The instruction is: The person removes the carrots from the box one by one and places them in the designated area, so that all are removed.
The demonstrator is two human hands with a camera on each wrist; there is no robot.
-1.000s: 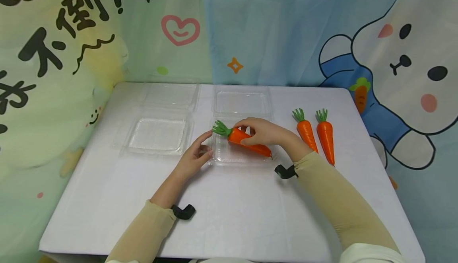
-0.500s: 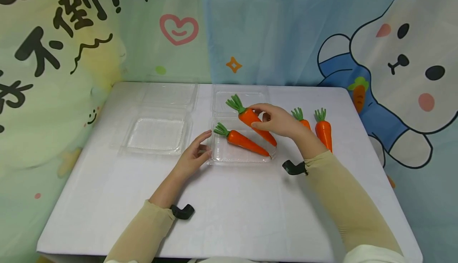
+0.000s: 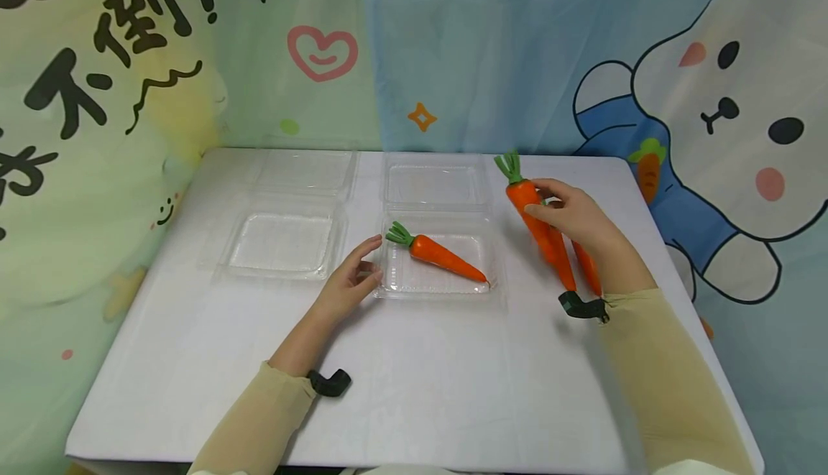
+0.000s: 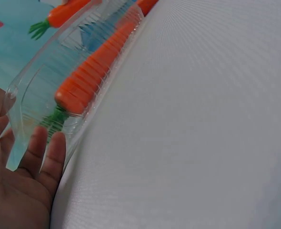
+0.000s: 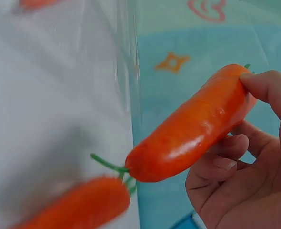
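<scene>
My right hand (image 3: 576, 216) holds an orange carrot with green leaves (image 3: 527, 205) by its upper part, above the right side of the table. In the right wrist view, thumb and fingers grip this carrot (image 5: 188, 129). It partly covers the carrots behind it; one carrot (image 3: 587, 268) shows beside the wrist. A single carrot (image 3: 446, 257) lies slantwise in the base of the right-hand clear plastic box (image 3: 404, 279). At that box's left side rests my left hand (image 3: 352, 279), fingers touching its wall; the left wrist view shows those fingers (image 4: 53, 160) against the clear edge.
A second clear plastic box (image 3: 284, 245) stands to the left, its lid (image 3: 304, 173) folded back. The right box's lid (image 3: 435, 186) is also laid back. Both are on a white table (image 3: 414, 389) before a printed cloth backdrop (image 3: 479, 51).
My right hand lifted one carrot out of the right box and carried it right, over the other carrots. One carrot stays in the box. My left hand has hardly moved.
</scene>
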